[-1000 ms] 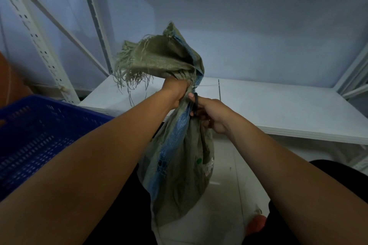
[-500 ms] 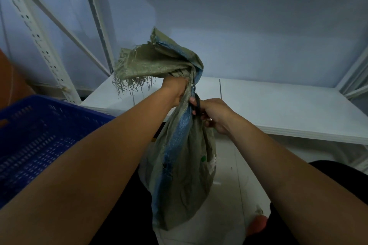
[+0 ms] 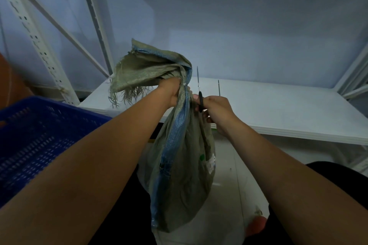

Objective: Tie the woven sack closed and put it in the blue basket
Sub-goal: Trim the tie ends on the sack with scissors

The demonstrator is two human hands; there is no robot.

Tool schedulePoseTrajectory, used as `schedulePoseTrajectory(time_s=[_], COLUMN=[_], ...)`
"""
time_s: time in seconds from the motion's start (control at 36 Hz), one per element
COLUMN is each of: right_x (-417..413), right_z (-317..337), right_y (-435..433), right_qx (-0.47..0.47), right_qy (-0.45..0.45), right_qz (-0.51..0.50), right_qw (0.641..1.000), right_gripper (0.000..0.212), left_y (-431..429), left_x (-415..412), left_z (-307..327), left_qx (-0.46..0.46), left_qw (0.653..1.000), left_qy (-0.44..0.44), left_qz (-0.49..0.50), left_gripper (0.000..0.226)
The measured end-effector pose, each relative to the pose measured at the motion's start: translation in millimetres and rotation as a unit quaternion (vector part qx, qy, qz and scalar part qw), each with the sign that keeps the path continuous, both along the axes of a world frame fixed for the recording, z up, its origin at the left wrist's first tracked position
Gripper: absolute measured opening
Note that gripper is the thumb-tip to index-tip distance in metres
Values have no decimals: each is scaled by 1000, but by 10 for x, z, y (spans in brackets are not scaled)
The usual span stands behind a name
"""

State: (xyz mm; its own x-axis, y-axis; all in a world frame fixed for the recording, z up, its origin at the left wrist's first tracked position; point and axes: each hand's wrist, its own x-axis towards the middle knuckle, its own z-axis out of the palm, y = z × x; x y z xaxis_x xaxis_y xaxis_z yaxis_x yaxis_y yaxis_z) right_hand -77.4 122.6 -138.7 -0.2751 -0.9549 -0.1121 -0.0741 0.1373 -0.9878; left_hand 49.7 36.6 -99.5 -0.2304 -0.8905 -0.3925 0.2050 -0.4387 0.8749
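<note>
The greenish woven sack (image 3: 185,177), with a blue stripe down its side, hangs in the air in front of me. My left hand (image 3: 169,91) grips its gathered neck, and the frayed mouth flops over to the left above that hand. Just right of the neck, my right hand (image 3: 215,111) pinches a thin black object (image 3: 201,102); a slim pale strip rises from its top. I cannot tell what this object is. The blue basket (image 3: 39,135) stands at the left, below my left forearm.
A low white shelf board (image 3: 278,109) runs behind the sack, framed by white perforated rack uprights (image 3: 33,32) on the left and rack posts on the right. Pale floor tiles lie beneath. My dark-clothed legs fill the bottom edge.
The sack's floppy mouth has sunk and turned left. My right hand has shifted slightly right of the neck, and the pale strip now shows above it. My left hand keeps its grip.
</note>
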Motion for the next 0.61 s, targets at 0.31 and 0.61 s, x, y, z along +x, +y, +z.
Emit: schedulePoseTrajectory(time_s=[0.31,0.61], right_x=[-62,-128], right_z=[-10,-30], right_y=[-86,-91], right_qx=[-5,-24], right_qy=[53,225], right_qz=[-108,-108], right_qw=[993,968], right_gripper=[46,38], left_y=[-35,115], left_x=[-19,-141], left_z=[-81,-126], left_qx=[-14,-99], left_qw=[999,971], left_qy=[37,-21], left_qz=[12,-218], left_gripper=[26,15])
